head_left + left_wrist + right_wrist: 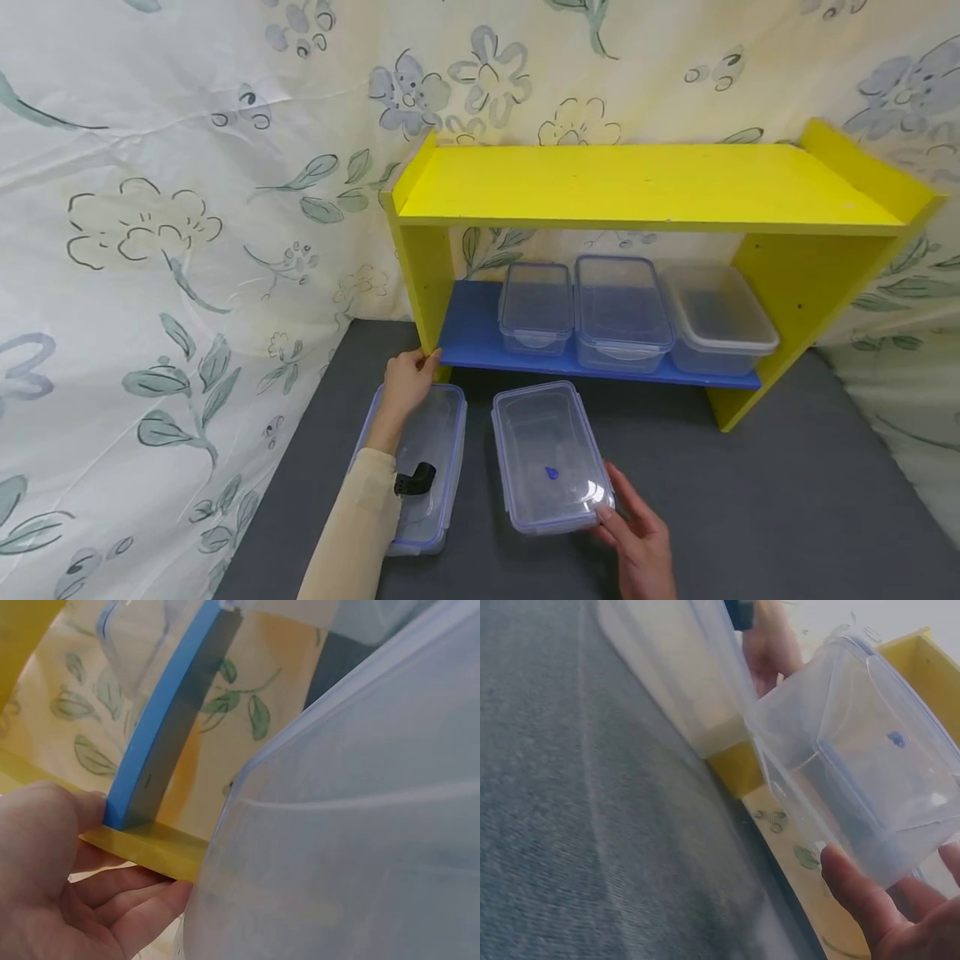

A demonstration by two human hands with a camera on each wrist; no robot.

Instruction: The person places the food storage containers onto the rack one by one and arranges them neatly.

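Note:
My left hand (405,385) grips the front edge of the yellow left side panel (420,292) of a small shelf unit, beside the end of its blue lower board (150,742). Thumb and fingers lie on opposite faces of the panel in the left wrist view. With my right hand (639,537) I hold a clear lidded food container (542,442) by its near right corner, tilted and raised off the dark surface. A small blue mark shows on its lid. Under my left forearm stands another, larger-looking clear container (442,454) with a blue-edged lid.
Three clear lidded containers stand side by side on the blue board: a small one (536,308), a wider one (624,308) and one with a whitish lid (720,312). The yellow top board (637,183) spans above them. Floral cloth (150,292) hangs behind and at the left.

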